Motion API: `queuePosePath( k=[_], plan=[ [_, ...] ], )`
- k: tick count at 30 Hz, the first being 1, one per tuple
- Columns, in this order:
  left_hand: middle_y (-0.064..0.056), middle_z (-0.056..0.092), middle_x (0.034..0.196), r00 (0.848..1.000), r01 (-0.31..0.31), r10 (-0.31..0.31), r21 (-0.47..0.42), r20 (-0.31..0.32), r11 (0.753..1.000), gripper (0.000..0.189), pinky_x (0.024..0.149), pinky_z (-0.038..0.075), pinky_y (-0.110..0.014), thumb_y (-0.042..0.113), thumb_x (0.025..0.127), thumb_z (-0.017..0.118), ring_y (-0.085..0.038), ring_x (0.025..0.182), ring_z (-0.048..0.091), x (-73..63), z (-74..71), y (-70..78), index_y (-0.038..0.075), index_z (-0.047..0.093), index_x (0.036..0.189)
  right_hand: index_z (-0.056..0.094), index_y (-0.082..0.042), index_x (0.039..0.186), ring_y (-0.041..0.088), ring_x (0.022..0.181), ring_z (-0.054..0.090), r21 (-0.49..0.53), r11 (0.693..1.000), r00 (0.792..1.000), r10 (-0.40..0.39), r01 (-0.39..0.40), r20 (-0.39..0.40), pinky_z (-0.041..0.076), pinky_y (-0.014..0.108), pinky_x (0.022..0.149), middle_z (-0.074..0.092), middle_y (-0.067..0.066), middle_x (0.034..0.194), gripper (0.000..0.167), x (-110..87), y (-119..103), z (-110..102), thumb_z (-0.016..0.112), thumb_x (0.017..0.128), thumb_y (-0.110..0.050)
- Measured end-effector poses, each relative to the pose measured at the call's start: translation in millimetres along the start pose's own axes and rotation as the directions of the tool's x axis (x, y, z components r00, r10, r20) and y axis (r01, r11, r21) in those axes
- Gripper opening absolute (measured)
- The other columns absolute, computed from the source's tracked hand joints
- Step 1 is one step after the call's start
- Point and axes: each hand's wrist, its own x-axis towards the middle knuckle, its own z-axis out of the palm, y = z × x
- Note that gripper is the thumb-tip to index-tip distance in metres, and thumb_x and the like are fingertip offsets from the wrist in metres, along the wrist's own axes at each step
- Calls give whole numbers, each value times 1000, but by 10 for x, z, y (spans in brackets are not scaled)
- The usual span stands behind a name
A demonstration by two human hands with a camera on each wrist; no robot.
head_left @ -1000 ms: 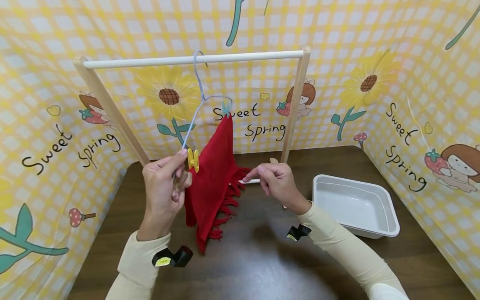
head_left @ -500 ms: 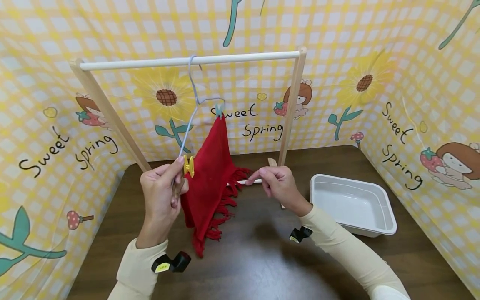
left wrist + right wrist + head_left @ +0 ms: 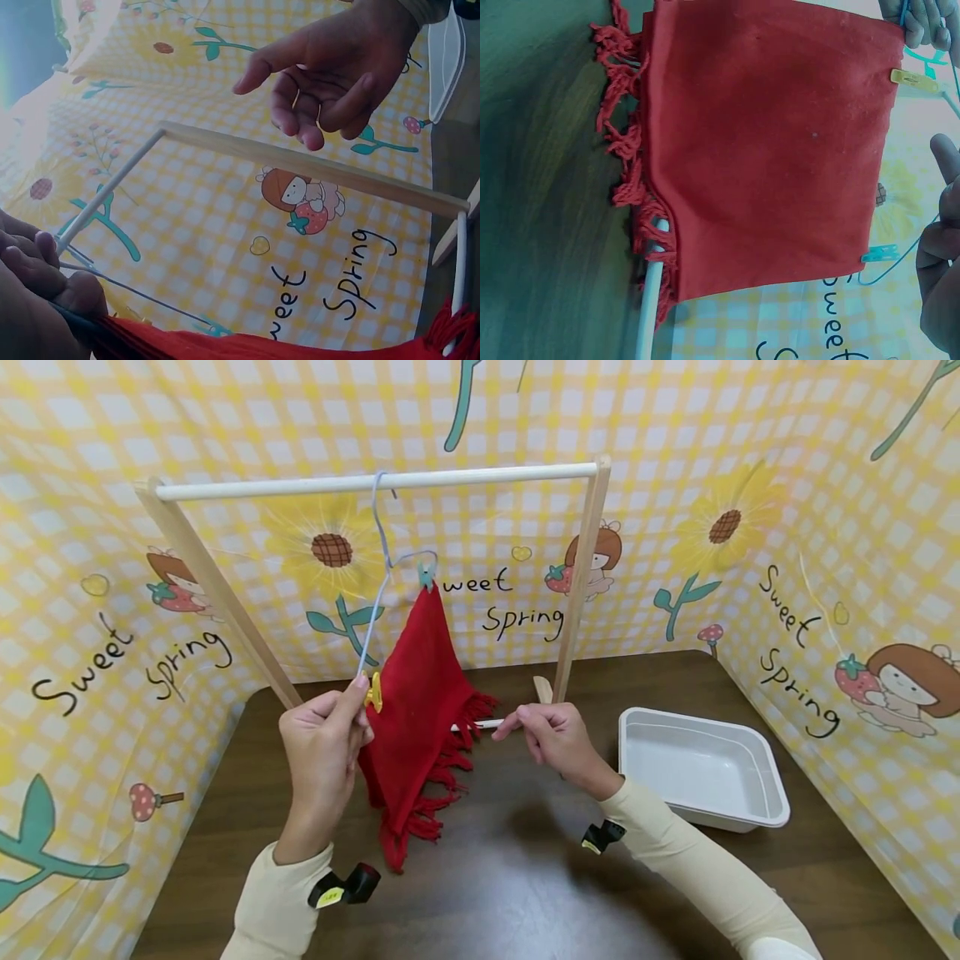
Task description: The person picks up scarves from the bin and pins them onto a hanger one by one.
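A red fringed scarf [image 3: 416,702] hangs folded from a thin blue wire hanger [image 3: 372,618], whose hook sits over the white top bar [image 3: 487,477] of a small rack. My left hand [image 3: 318,756] pinches the near end of the hanger between thumb and fingers, right at the scarf's upper corner. Beside those fingertips a yellow clothespin [image 3: 915,79] grips the scarf's top edge. A light-blue clothespin [image 3: 426,577] fastens the far corner. To the right of the fringe, my right hand [image 3: 561,742] hovers with loosely bent fingers and holds nothing, as the left wrist view also shows.
A white plastic basin [image 3: 701,768] stands on the dark wooden table [image 3: 510,893] at the right. The rack's wooden side posts [image 3: 585,585] rise on both sides, and its lower bar [image 3: 651,307] passes behind the fringe. Checked yellow cloth [image 3: 660,427] surrounds the table.
My left hand has drawn the hanger's near end slightly down, and the hanger and scarf have swung a little left. The yellow clothespin has turned. My right hand has sunk slightly.
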Motion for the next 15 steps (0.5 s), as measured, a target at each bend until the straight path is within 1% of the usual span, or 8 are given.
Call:
queuePosePath(
  k=[3, 5, 6, 8, 10, 12, 14, 15],
  plan=[
    [-1, 39, 39, 998, -54, 56, 60, -25, 997, 41, 37, 28, -19, 7, 93, 73, -9, 34, 29, -4, 20, -18, -6, 56, 57, 75, 5, 89, 17, 37, 43, 3, 1000, 1000, 5, -5, -1, 31, 25, 36, 74, 23, 83, 38, -17, 18, -10, 46, 107, -12],
    [1, 42, 42, 993, -104, 111, 126, -48, 987, 33, 38, 26, -19, 6, 92, 73, -7, 38, 32, -4, 26, -35, -6, 61, 64, 75, 5, 88, 18, 37, 42, 0, 1000, 1000, 11, -11, 2, 31, 26, 37, 74, 22, 83, 39, -29, 30, -18, 45, 108, -12],
    [2, 44, 44, 988, -134, 145, 170, -60, 976, 28, 38, 26, -18, 6, 91, 74, -6, 39, 34, -4, 25, -45, -6, 63, 68, 75, 4, 89, 18, 37, 42, -2, 1000, 1000, 15, -15, 5, 31, 26, 37, 74, 22, 82, 40, -37, 32, -21, 45, 108, -13],
    [5, 48, 48, 972, -196, 222, 261, -72, 945, 21, 39, 27, -16, 5, 90, 74, -4, 41, 36, -6, 14, -71, -6, 65, 75, 75, 4, 89, 20, 37, 42, -8, 1000, 1000, 24, -24, 9, 31, 26, 37, 74, 22, 83, 41, -52, 40, -26, 43, 109, -14],
    [6, 51, 54, 951, -257, 299, 337, -76, 906, 17, 42, 29, -16, 4, 89, 74, -3, 45, 38, -14, -3, -99, -7, 65, 80, 75, 4, 90, 22, 37, 42, -12, 999, 999, 34, -34, 12, 32, 27, 37, 74, 22, 84, 43, -70, 45, -28, 42, 109, -14],
    [8, 50, 58, 923, -312, 376, 415, -79, 855, 16, 45, 30, -15, 4, 89, 74, -3, 49, 39, -31, -16, -127, -8, 64, 83, 75, 3, 91, 24, 37, 42, -11, 999, 999, 45, -45, 13, 34, 27, 37, 74, 22, 84, 45, -91, 49, -34, 41, 110, -19],
    [7, 49, 62, 885, -369, 459, 483, -77, 794, 18, 48, 30, -15, 4, 89, 73, -2, 52, 39, -57, -17, -144, -9, 62, 84, 75, 4, 92, 26, 37, 42, -6, 998, 998, 55, -54, 14, 34, 28, 37, 75, 22, 86, 48, -111, 54, -40, 41, 111, -24],
    [4, 48, 62, 856, -402, 511, 519, -79, 754, 19, 50, 30, -15, 3, 89, 73, -2, 54, 38, -66, -9, -150, -9, 62, 81, 75, 3, 92, 26, 37, 42, -4, 998, 998, 58, -58, 15, 34, 28, 37, 75, 22, 85, 49, -121, 57, -43, 41, 111, -26]
  ],
)
